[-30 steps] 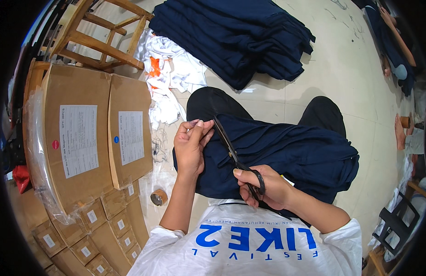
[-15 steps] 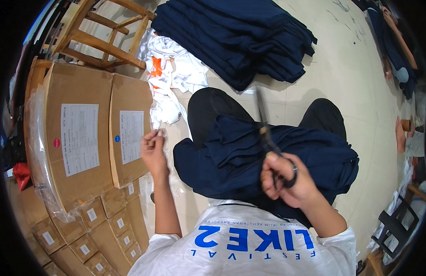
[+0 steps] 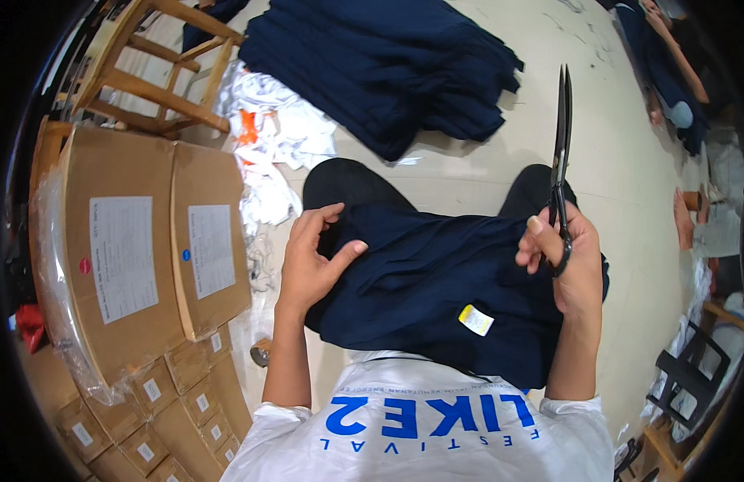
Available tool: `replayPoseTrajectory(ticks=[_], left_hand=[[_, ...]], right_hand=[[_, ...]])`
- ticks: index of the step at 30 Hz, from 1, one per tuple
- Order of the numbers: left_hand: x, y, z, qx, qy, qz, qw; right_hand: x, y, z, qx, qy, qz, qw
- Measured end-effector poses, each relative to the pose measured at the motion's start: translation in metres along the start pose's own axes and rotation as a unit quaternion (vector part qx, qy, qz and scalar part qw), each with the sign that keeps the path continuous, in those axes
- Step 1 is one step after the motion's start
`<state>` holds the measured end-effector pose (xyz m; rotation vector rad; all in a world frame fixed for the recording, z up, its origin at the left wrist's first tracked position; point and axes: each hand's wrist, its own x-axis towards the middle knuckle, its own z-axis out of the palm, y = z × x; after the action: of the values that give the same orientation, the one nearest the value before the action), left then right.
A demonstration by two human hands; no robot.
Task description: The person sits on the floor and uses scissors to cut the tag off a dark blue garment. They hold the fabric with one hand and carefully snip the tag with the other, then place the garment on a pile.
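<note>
A dark navy garment (image 3: 436,281) lies spread over my lap, with a small white and yellow label (image 3: 476,320) showing on it. My left hand (image 3: 312,257) is at the garment's left edge, thumb and fingers apart with nothing between them; whether it touches the cloth I cannot tell. Over the right side of the garment, my right hand (image 3: 579,261) grips black-handled scissors (image 3: 560,157) by the finger loops. Their long blades point away from me and are nearly closed.
A heap of navy cloth (image 3: 372,72) lies on the floor ahead, beside white fabric (image 3: 267,193) with orange bits. Cardboard boxes (image 3: 119,353) and a wooden stool (image 3: 159,88) stand at left. A tape roll (image 3: 261,352) lies nearby. Another person's arm (image 3: 681,56) shows far right.
My left hand has opened from a pinch and moved over to the garment's left edge. My right hand has swung right with the scissors. The label has come into sight on the garment.
</note>
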<state>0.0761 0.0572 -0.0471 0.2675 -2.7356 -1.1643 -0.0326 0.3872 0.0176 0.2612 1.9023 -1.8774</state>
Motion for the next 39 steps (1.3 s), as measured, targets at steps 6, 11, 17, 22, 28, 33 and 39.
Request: replayPoseTrajectory(ticks=[6, 11, 17, 22, 28, 33, 39], left_hand=[[0.005, -0.019, 0.020, -0.048, 0.009, -0.044, 0.998], [0.008, -0.029, 0.010, -0.049, 0.115, -0.140, 0.982], [0.008, -0.001, 0.012, 0.054, -0.077, 0.044, 0.995], [0.018, -0.037, 0.013, 0.041, -0.033, -0.027, 0.998], [0.026, -0.088, -0.011, 0.008, 0.272, -0.106, 0.956], [0.001, -0.035, -0.012, -0.050, 0.037, -0.065, 0.996], [-0.024, -0.003, 0.000, 0.061, -0.087, 0.083, 0.991]], right_hand=[[0.025, 0.030, -0.087, -0.267, 0.122, -0.141, 0.945], [0.036, 0.057, -0.130, -0.388, 0.111, -0.080, 0.911], [0.043, 0.067, -0.134, -0.318, 0.115, -0.068, 0.939], [0.043, 0.071, -0.140, -0.289, 0.130, -0.105, 0.943], [0.054, 0.086, -0.177, -0.309, 0.212, -0.152, 0.915], [0.073, 0.131, -0.242, -0.301, 0.289, -0.047, 0.907], [0.063, 0.196, -0.275, -0.425, 0.356, 0.006, 0.832]])
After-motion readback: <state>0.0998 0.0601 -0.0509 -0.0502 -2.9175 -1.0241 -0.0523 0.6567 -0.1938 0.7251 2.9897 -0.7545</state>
